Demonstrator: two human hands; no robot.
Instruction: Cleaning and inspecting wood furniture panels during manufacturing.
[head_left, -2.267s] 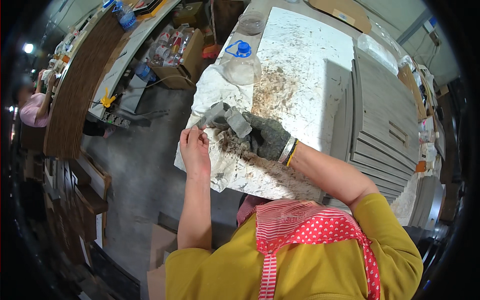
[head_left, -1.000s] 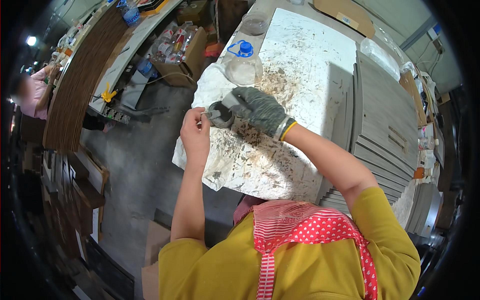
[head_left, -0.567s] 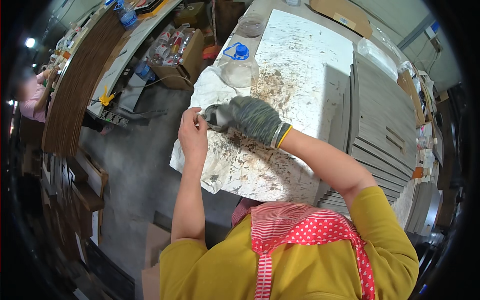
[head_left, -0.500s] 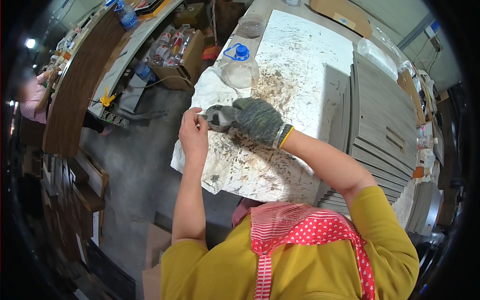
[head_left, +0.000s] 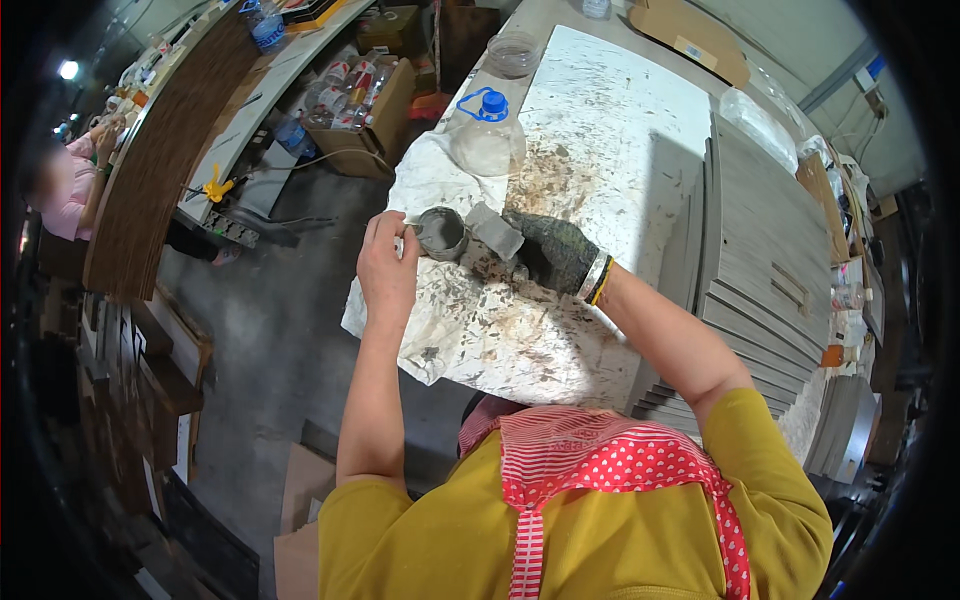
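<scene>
The right hand (head_left: 562,255), which is wearing a dark grey knitted glove, is gripping a flat grey block (head_left: 495,232) at its fingertips. The block is pointing to the left hand, and beside it, between the two hands, a round grey cup (head_left: 441,236) is standing with its mouth upward. The left hand (head_left: 387,265) is bare and is keeping its fingers bent at the near left side of this cup; whether they are pinching its rim, I cannot tell. Under the cup and beyond the left hand, a crumpled white cloth (head_left: 425,175) is lying. Farther than both hands, a clear jug (head_left: 487,148) with a blue cap is standing. To the right of the gloved hand, a stack of grey panels (head_left: 765,230) is resting on the counter (head_left: 543,14).
</scene>
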